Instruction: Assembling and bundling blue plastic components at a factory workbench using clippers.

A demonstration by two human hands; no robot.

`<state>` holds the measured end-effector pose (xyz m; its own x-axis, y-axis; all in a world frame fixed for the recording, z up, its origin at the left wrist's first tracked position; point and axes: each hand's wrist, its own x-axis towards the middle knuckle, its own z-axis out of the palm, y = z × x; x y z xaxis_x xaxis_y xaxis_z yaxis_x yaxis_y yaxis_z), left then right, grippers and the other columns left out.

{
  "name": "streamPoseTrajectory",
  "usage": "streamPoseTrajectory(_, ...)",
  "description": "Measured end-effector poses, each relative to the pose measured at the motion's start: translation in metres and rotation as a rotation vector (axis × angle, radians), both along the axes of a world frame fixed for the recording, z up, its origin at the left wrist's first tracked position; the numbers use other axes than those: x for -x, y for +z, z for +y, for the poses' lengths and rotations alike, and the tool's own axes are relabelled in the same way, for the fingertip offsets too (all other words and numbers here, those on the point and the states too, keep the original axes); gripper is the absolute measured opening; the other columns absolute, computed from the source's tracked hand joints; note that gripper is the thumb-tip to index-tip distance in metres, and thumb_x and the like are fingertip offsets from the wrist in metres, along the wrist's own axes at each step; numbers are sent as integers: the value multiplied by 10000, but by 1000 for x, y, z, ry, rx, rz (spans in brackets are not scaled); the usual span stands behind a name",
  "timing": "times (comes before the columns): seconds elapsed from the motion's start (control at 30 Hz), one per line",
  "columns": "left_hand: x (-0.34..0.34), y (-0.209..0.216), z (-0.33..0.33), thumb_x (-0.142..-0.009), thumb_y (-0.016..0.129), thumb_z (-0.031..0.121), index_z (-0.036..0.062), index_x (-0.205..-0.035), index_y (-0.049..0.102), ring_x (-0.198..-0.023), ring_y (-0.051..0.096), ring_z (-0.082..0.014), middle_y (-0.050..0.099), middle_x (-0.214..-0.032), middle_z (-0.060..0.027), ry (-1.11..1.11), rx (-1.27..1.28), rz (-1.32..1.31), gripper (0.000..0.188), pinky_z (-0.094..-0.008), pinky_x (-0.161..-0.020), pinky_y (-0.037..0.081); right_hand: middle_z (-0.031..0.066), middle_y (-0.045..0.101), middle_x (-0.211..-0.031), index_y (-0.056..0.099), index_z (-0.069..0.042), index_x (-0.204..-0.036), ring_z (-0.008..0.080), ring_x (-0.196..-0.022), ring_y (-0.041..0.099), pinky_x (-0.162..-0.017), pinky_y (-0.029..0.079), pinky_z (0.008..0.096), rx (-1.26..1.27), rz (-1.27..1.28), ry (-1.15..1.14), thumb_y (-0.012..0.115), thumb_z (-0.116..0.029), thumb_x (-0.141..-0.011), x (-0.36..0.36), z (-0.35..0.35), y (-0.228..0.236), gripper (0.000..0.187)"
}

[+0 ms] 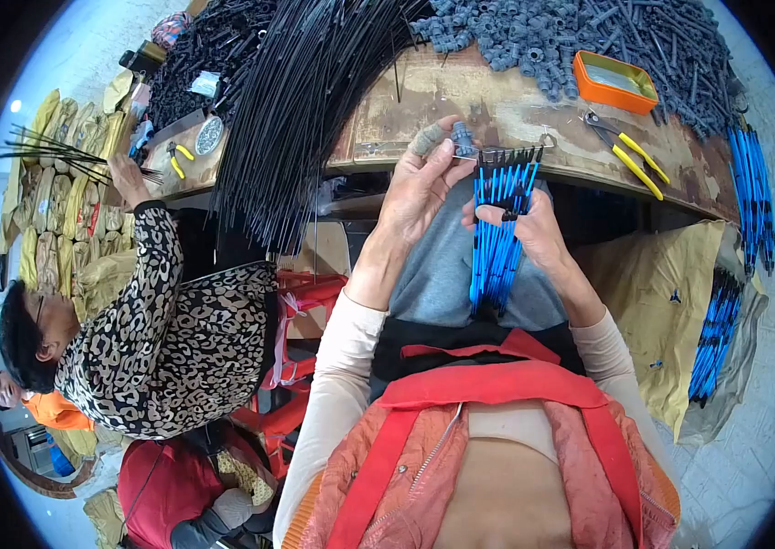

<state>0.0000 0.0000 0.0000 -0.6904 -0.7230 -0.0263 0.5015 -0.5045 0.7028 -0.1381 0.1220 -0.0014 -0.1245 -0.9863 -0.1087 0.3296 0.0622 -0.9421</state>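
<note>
Your left hand (413, 190) pinches a grey plastic fitting (462, 139) between thumb and fingertips, beside a thin wire (466, 157) that runs toward the black tips of the blue rods; whether those fingers also grip the wire is hard to tell. Your right hand (543, 233) is closed around the bundle of blue rods (497, 261), which hangs over your lap just off the tabletop (433, 87) edge, black tips uppermost. The step in hand looks like gathering the rods along the wire, with the fitting held at one end and a small loop (548, 140) showing at the other. Next, it seems you need to keep the tips level and the bundle firm in your right hand while your left guides fitting and wire, so that no rod slips free. If the wire needs bending or cutting, the yellow-handled pliers (630, 156) lie to your right on the tabletop, near the orange tray (580, 75), with more grey fittings (534, 55) heaped beyond.
</note>
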Motion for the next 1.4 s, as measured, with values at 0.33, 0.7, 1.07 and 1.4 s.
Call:
streamPoseTrajectory(0.33,1,-4,2,-957,575,68,30,-1345,466,-1017,642,-195,639,-1121,-117,-10,-26,14,405,-324,-909,550,157,692,-928,613,32,-1065,250,-833,701,-765,573,366,-50,-25,-6,718,-149,-810,1,1,2,330)
streamPoseTrajectory(0.7,2,-6,-20,-964,564,79,4,-1295,517,-1100,615,-205,620,-1191,-131,-39,-31,-20,344,-341,-974,512,157,688,-946,602,35,-1093,257,-849,698,-779,576,375,-92,-57,-18,716,-148,-815,2,-20,1,352)
streamPoseTrajectory(1.07,0,7,-23,-957,576,60,-24,-1268,527,-1056,633,-232,636,-1149,-146,-12,-47,9,326,-338,-902,541,161,690,-951,606,28,-1102,251,-856,699,-780,574,366,-64,-55,-21,712,-149,-820,-4,-29,6,349)
streamPoseTrajectory(1.4,0,13,-14,-953,587,67,-13,-1322,519,-995,648,-166,633,-1180,-118,53,38,-132,384,-315,-879,542,143,704,-933,623,16,-1093,227,-826,705,-729,576,339,-71,-56,-38,719,-154,-834,-4,-27,10,324)
